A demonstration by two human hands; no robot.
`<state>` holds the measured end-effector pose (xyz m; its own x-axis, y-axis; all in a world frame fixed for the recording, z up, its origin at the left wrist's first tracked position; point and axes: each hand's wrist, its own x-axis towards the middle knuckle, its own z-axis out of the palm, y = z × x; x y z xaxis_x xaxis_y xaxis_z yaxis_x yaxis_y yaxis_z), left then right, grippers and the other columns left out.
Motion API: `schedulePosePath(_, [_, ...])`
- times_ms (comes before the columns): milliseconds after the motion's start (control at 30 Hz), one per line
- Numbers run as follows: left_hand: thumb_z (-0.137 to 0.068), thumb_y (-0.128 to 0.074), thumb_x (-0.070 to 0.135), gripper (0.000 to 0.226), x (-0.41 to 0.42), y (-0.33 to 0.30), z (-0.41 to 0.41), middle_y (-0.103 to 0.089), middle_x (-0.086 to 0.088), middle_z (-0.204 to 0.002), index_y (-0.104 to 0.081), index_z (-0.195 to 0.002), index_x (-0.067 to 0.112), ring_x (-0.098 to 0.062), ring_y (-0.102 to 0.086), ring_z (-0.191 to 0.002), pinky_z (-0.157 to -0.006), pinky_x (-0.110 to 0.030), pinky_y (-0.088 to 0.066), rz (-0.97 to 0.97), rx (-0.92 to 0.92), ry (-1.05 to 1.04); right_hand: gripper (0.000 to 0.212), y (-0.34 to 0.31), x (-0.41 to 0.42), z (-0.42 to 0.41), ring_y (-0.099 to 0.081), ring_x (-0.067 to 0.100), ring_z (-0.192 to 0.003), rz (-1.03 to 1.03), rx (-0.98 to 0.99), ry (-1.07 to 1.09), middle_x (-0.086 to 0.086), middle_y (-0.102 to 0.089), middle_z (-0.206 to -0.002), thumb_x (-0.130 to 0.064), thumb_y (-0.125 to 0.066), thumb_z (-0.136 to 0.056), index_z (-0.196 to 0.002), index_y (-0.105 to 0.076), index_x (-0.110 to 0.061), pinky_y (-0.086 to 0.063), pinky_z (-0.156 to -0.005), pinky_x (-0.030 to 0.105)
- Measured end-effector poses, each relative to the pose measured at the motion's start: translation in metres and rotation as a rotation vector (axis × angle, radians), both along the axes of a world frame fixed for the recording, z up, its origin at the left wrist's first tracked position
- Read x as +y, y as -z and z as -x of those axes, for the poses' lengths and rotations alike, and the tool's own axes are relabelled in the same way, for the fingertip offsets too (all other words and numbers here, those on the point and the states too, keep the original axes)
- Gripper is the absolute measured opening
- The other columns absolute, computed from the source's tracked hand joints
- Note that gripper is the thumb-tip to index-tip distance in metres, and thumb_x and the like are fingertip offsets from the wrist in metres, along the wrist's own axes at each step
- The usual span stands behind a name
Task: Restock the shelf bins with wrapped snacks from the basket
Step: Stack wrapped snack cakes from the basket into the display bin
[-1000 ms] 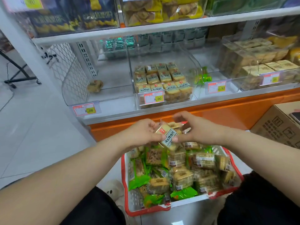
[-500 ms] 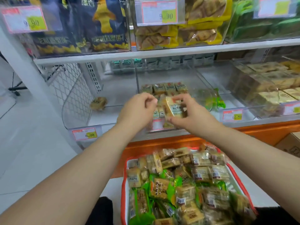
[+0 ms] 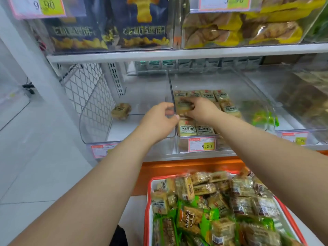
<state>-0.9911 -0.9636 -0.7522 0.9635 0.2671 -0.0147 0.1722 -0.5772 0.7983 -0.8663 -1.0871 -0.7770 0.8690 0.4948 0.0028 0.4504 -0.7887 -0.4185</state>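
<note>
A red-rimmed basket (image 3: 147,206) at the bottom holds several yellow and green wrapped snacks (image 3: 209,208). On the lower shelf, the clear middle bin (image 3: 248,89) has rows of yellow wrapped snacks (image 3: 204,129). My right hand (image 3: 200,110) reaches into this bin and grips a yellow wrapped snack (image 3: 182,105) against the left rows. My left hand (image 3: 159,119) hovers beside it at the divider between the bins, fingers curled, thumb near the snack's lower edge; whether it holds anything is unclear.
The clear left bin (image 3: 92,110) holds a single yellow snack (image 3: 121,110). A green packet (image 3: 264,118) lies in the bin to the right. Price tags (image 3: 202,146) line the shelf front. Upper shelf bins (image 3: 113,32) hold larger bags. White floor lies to the left.
Both hands rose from the basket to the shelf, carrying a yellow snack. My right hand has now pushed it into the middle bin onto the rows.
</note>
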Motion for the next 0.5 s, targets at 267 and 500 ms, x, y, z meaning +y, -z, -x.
schedulePosePath(267, [-0.095, -0.062, 0.025, 0.046, 0.005, 0.004, 0.001, -0.060, 0.005, -0.130, -0.049, -0.139, 0.021, -0.010, -0.053, -0.121, -0.099, -0.021, -0.037, -0.015, -0.003, 0.021, 0.046, 0.012, 0.037, -0.056, -0.054, 0.024, -0.119, -0.159, 0.011, 0.191, 0.004, -0.056, -0.134, -0.015, -0.061, -0.093, -0.136, -0.045, -0.020, -0.040, -0.082, 0.026])
schedulePosePath(500, [-0.094, -0.062, 0.030, 0.052, 0.005, 0.005, 0.003, -0.054, 0.008, -0.135, -0.043, -0.142, 0.024, -0.013, -0.053, -0.122, -0.104, -0.030, -0.041, -0.060, 0.021, 0.071, 0.054, 0.023, 0.038, -0.062, -0.057, 0.025, -0.113, -0.292, 0.080, 0.241, 0.007, -0.057, -0.130, -0.020, -0.067, -0.089, -0.136, -0.040, -0.017, -0.045, -0.083, 0.029])
